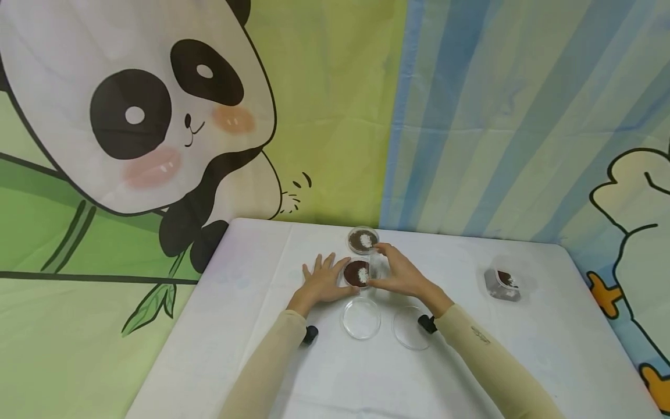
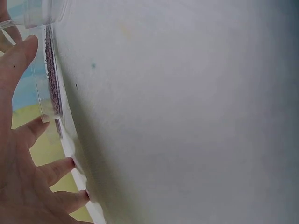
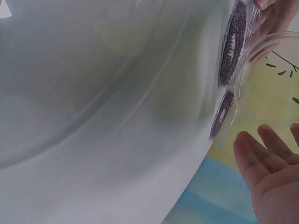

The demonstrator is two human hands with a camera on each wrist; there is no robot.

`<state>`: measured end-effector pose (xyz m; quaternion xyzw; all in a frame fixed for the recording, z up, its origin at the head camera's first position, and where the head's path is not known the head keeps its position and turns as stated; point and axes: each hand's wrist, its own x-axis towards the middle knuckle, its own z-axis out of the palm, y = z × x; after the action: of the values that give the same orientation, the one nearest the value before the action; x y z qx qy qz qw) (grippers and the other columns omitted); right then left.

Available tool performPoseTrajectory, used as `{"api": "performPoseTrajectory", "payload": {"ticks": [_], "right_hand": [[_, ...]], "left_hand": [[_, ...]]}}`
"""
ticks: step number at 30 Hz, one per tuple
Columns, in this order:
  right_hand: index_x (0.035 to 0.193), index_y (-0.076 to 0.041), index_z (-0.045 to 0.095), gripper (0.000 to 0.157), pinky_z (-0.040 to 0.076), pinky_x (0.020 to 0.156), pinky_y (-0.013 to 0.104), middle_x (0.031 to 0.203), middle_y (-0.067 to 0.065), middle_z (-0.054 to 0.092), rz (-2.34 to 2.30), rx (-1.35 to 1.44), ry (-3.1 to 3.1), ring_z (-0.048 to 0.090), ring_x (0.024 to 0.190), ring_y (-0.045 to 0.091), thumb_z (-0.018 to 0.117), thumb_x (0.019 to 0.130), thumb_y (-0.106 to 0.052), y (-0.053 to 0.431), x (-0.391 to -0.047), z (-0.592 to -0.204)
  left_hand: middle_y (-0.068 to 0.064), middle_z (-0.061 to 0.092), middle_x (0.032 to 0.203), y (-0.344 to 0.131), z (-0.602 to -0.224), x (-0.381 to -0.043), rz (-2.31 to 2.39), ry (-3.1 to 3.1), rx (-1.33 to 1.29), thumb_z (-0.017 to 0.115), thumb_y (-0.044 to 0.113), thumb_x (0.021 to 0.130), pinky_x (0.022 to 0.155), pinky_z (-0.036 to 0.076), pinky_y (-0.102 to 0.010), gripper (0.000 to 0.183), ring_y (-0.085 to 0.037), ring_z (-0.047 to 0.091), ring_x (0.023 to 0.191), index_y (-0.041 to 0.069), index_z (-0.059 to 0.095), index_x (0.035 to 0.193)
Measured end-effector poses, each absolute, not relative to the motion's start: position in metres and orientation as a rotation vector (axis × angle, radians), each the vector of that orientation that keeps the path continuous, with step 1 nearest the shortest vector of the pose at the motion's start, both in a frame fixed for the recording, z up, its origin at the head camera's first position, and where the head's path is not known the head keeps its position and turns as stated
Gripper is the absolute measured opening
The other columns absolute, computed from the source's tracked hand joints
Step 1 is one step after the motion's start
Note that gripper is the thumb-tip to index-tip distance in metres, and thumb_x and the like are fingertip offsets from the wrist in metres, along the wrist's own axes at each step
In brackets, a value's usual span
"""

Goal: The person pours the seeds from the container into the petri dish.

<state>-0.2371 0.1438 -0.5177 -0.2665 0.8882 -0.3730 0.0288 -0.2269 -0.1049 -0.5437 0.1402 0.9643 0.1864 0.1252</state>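
A petri dish point(image 1: 356, 273) of dark brown, crumbly material with a white patch sits on the white table. My left hand point(image 1: 323, 281) holds it between thumb and index finger, its other fingers spread on the tabletop. My right hand point(image 1: 402, 272) grips a clear round lid point(image 3: 239, 77) by its edge, tilted beside this dish. Just behind stands a second petri dish point(image 1: 362, 240) with similar brown and white contents. In the left wrist view, the thumb point(image 2: 27, 51) lies against the dish's clear side. Whether the lid touches the dish, I cannot tell.
Two clear round dish parts lie on the table nearer me, a left one point(image 1: 361, 318) and a right one point(image 1: 409, 329) partly under my right wrist. A clear tub point(image 1: 502, 284) of brown material stands at the right. A printed cloth backdrop point(image 1: 335, 116) rises behind the table.
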Motion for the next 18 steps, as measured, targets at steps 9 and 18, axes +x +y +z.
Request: {"api": "performPoseTrajectory", "payload": {"ticks": [9, 18], "right_hand": [[0.154, 0.001, 0.026, 0.104, 0.040, 0.106, 0.053, 0.153, 0.019, 0.037, -1.093, -0.822, 2.687, 0.043, 0.134, 0.038, 0.085, 0.079, -0.039, 0.129, -0.245, -0.525], [0.153, 0.000, 0.030, 0.104, 0.039, 0.105, 0.057, 0.151, 0.019, 0.041, -0.971, -0.809, 2.752, 0.043, 0.135, 0.039, 0.086, 0.077, -0.043, 0.118, -0.247, -0.527]], "left_hand": [[-0.013, 0.019, 0.164, -0.105, -0.547, -0.229, 0.546, 2.806, 0.405, 0.058, 0.080, 0.080, 0.106, 0.002, -0.077, 0.094, -0.047, 0.005, 0.148, 0.036, 0.030, 0.158], [-0.012, 0.019, 0.165, -0.105, -0.547, -0.230, 0.535, 2.809, 0.404, 0.057, 0.083, 0.077, 0.106, 0.002, -0.077, 0.100, -0.046, 0.005, 0.149, 0.033, 0.029, 0.158]]}}
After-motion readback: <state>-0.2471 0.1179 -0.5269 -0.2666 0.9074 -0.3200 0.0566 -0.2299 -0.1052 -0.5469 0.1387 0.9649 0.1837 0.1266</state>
